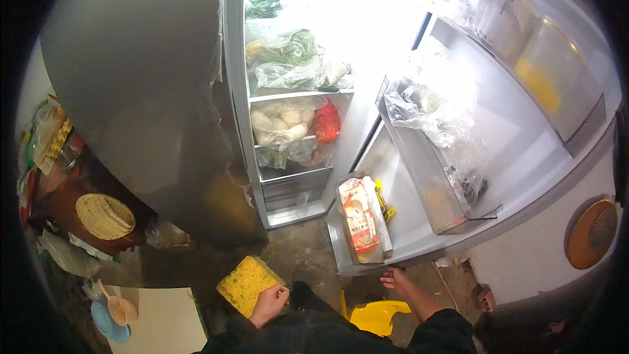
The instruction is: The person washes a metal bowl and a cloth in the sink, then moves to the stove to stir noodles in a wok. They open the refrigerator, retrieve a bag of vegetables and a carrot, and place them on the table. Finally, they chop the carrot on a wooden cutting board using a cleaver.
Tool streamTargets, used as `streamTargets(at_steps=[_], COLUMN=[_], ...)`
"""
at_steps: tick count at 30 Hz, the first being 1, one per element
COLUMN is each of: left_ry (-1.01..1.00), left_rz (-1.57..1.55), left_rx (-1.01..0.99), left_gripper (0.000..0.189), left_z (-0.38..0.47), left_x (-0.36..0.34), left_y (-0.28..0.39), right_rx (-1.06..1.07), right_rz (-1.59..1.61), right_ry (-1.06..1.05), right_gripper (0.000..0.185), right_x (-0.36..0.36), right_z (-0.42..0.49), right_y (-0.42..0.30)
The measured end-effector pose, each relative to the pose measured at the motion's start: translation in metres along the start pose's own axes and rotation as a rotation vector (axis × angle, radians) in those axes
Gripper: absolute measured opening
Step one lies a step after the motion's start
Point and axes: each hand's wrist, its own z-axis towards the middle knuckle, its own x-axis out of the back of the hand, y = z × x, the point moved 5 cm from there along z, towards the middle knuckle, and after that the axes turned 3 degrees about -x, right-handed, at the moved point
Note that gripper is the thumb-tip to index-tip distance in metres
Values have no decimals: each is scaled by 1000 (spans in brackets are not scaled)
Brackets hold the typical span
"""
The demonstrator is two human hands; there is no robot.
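Observation:
My left hand (pixel 269 304) is curled with its fingers drawn in, and I see nothing in it. It overlaps the corner of a yellow block-shaped seat or cushion (pixel 248 282) with a bumpy, green-flecked top; whether it touches that is unclear. My right hand (pixel 396 281) reaches forward, fingers apart, just below the bottom edge of the refrigerator door (pixel 403 250). The door stands wide open to the right of the lit refrigerator compartment (pixel 295 216). In the lowest door bin (pixel 350 250) lies a printed package (pixel 359 216), with a yellow-and-black item (pixel 385 201) beside it.
Shelves hold bagged greens (pixel 290 49), a bag of pale round items (pixel 282 123) and a red bag (pixel 326 122). Below my right arm stands a yellow plastic chair (pixel 376 315). To the left are a woven basket (pixel 105 216), a pink dipper (pixel 123 310) and a pale board (pixel 162 319).

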Motion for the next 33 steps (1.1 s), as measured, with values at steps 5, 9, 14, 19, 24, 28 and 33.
streamTargets(at_steps=[5, 9, 14, 19, 24, 28, 33], left_ry=[-8, -16, -8, -1, -17, -70, -102], left_rz=[-4, -7, -18, -51, -12, -18, -31], left_rx=[21, 16, 26, 62, 93, 178, 173], left_gripper=[26, 26, 25, 25, 26, 29, 30], left_z=[-1, -2, -2, 0, 4, 13, 23], left_x=[3, 3, 5, 6, 5, 3, 1], left_y=[12, 7, 1, -1, 1, -2, 2], right_rx=[-63, -90, -160, -246, -293, -222, -276], right_rz=[-50, -98, -97, -130, -262, -472, -498], right_ry=[27, 60, 44, 16, -200, -351, -451], right_gripper=[45, 48, 51, 54, 34, 30, 21], right_x=[-9, -5, -16, -60, -77, -119, -140], right_z=[-15, -10, -13, -52, -51, -66, -45], right_y=[-2, 4, 3, -12, -17, -28, -22])
